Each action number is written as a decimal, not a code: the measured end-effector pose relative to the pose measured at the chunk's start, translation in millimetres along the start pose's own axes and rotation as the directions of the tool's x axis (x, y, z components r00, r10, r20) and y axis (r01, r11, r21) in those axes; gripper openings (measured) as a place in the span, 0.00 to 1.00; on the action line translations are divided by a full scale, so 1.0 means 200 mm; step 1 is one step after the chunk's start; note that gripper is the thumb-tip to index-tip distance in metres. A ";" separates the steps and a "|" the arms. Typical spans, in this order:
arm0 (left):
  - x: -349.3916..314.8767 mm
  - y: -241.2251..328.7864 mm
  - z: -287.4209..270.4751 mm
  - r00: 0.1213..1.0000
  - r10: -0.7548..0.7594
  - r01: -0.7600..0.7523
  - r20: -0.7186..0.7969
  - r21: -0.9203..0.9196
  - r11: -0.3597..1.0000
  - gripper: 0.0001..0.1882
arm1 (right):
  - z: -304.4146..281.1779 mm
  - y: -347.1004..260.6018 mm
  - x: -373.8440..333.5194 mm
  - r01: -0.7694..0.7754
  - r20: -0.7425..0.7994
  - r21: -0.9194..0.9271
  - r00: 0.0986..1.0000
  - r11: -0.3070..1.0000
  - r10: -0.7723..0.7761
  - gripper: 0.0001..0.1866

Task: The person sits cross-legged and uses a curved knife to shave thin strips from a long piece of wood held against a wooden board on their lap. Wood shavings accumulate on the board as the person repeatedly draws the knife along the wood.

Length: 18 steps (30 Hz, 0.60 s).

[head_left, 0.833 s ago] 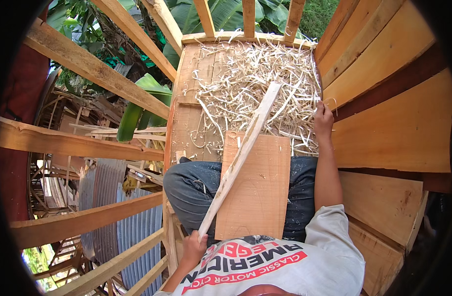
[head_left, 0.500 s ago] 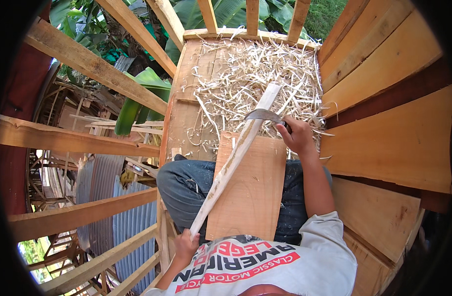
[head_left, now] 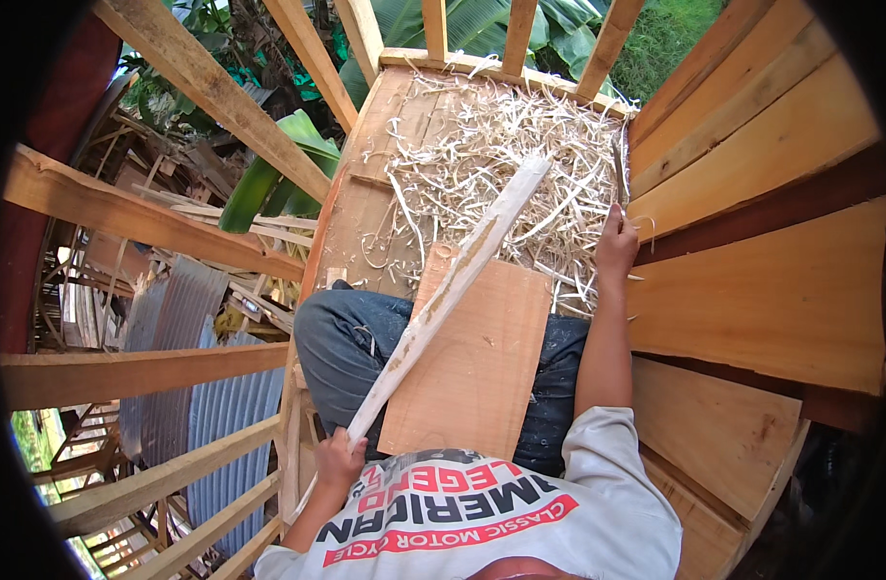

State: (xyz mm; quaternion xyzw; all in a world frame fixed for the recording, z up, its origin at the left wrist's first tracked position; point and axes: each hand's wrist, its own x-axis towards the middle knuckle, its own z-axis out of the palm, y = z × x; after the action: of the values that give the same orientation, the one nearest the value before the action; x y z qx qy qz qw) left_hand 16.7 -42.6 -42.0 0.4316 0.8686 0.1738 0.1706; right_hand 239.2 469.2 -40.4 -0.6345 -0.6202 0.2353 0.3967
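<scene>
The left hand [head_left: 340, 461], at seven o'clock, is wrapped round a stick [head_left: 450, 293] slanting over a board [head_left: 482, 362] toward one o'clock, while the right hand [head_left: 616, 246], near three o'clock, grips a knife [head_left: 619, 174] clear of it.

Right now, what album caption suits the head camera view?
Left hand grips a pale stick slanting over a board; right hand holds a blade beside curled shavings.

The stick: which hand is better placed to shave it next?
Probably the right hand: it holds the knife, out to the right of the stick. The left hand is busy gripping the stick's lower part.
</scene>
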 end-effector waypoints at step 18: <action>-0.05 -0.01 0.05 0.998 -0.006 0.011 -0.059 0.081 0.997 0.27 | 0.09 -0.23 -0.34 0.587 0.312 -0.166 0.794 0.793 -0.522 0.30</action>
State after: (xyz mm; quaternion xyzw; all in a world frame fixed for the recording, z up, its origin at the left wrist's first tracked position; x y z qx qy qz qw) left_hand 24.6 -49.9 -51.2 0.4293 0.8813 0.1502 0.1280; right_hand 189.5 403.7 -26.4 -0.4332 -0.8495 0.1041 0.2826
